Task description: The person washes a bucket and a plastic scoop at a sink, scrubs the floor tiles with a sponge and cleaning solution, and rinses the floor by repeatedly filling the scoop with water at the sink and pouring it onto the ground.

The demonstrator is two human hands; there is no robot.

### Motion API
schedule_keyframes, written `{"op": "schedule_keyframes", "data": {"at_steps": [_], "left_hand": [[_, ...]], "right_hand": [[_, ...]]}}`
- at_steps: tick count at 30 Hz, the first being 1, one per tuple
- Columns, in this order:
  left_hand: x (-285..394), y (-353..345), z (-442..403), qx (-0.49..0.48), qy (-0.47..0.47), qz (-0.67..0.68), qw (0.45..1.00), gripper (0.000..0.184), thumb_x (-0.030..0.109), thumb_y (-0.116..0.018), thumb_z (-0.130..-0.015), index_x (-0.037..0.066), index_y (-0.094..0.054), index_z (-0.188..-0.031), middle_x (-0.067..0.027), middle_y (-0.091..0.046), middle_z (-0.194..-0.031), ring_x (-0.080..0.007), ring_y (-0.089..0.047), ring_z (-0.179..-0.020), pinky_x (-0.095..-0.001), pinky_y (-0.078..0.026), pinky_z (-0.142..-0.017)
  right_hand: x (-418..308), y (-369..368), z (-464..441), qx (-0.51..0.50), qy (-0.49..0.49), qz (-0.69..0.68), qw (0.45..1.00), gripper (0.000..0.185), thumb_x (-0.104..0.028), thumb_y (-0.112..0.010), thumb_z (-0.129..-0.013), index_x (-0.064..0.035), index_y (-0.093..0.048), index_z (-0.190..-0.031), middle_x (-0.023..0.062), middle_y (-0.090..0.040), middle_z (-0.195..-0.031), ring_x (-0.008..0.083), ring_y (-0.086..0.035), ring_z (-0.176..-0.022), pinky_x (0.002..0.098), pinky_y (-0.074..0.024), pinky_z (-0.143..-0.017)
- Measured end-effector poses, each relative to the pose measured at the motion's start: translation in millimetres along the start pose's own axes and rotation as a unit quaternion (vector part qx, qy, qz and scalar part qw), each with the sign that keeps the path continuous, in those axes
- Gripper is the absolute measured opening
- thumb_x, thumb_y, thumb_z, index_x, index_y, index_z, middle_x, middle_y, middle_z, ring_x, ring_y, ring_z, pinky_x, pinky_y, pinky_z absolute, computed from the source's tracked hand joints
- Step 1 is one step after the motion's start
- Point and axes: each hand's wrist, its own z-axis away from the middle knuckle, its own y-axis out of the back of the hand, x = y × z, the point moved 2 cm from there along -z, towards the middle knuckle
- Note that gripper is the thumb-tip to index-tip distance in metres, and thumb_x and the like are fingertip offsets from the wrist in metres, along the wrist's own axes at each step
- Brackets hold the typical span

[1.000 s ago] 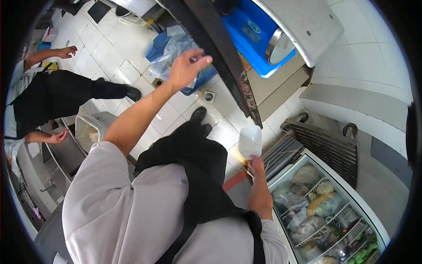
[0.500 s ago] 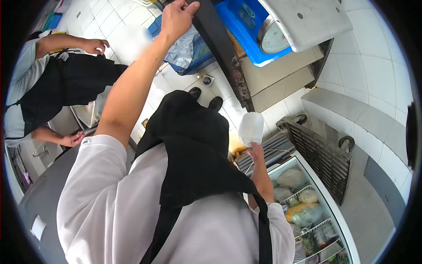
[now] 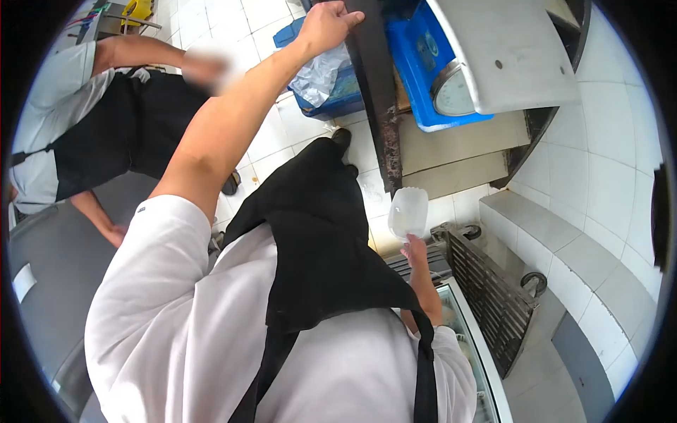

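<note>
My left hand (image 3: 330, 28) reaches far forward, its fingers curled over the dark edge of a worn counter (image 3: 377, 106). My right hand (image 3: 416, 251) is low on the right, gripping a translucent plastic container (image 3: 409, 213) by its near end. The container is held up in the air with its open side turned toward me; no contents can be made out. Beyond it on the counter is a blue plastic tray (image 3: 398, 56) with a round dial scale (image 3: 453, 92) in it, partly covered by a white board (image 3: 508, 56).
At left stands a co-worker in a dark apron (image 3: 106, 134). A blue bin (image 3: 331, 99) with a plastic bag (image 3: 319, 74) sits on the tiled floor. To my right are a glass-topped chest (image 3: 476, 352), a slatted wheeled cart (image 3: 486, 296) and a tiled ledge (image 3: 536, 218).
My view and body have turned, so the chest shows less now. My left hand stays at the counter edge and my right hand keeps the container. The co-worker's far hand has moved forward.
</note>
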Motion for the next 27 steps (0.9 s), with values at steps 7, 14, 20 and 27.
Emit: {"op": "schedule_keyframes", "data": {"at_steps": [7,14,20,27], "left_hand": [[0.9,-3.2,-1.8,-0.001,0.032,-0.009,0.999,0.033,0.030,-0.066,-0.085,-0.001,-0.060,-0.073,-0.0206,-0.061,-0.067,-0.0313,-0.062,-0.066,-0.0424,-0.047,-0.063],[-29.8,-16.3,-11.1,-0.010,-0.002,-0.009,1.000,0.043,0.039,-0.068,-0.082,0.000,-0.058,-0.068,-0.0179,-0.063,-0.070,-0.0308,-0.063,-0.071,-0.0398,-0.048,-0.066],[-26.5,-13.2,-8.9,0.003,-0.013,-0.017,1.000,0.043,0.040,-0.069,-0.081,0.000,-0.060,-0.068,-0.0186,-0.063,-0.071,-0.0337,-0.062,-0.072,-0.0414,-0.048,-0.068],[-32.9,-13.8,-17.7,-0.017,-0.014,-0.020,1.000,0.043,0.042,-0.069,-0.081,0.001,-0.061,-0.069,-0.0182,-0.063,-0.072,-0.0342,-0.063,-0.074,-0.0418,-0.049,-0.069]], "right_hand": [[-23.7,9.5,8.5,0.012,0.020,0.009,1.000,0.045,-0.028,-0.062,-0.082,-0.0066,-0.054,-0.122,0.0096,-0.053,-0.115,0.0262,-0.051,-0.103,0.0420,-0.0477,-0.078],[-27.4,12.9,2.7,0.004,0.020,0.035,0.999,0.050,-0.029,-0.059,-0.085,-0.0030,-0.049,-0.126,0.0123,-0.049,-0.120,0.0295,-0.051,-0.105,0.0442,-0.0479,-0.082],[-27.3,15.8,-1.3,-0.007,0.029,0.011,1.000,0.051,-0.028,-0.059,-0.084,-0.0007,-0.048,-0.126,0.0136,-0.049,-0.120,0.0304,-0.051,-0.106,0.0447,-0.0484,-0.084],[-41.1,3.9,1.5,0.000,0.030,0.031,0.999,0.052,-0.026,-0.061,-0.083,-0.0004,-0.047,-0.126,0.0117,-0.049,-0.120,0.0291,-0.050,-0.105,0.0437,-0.0494,-0.081]]}}
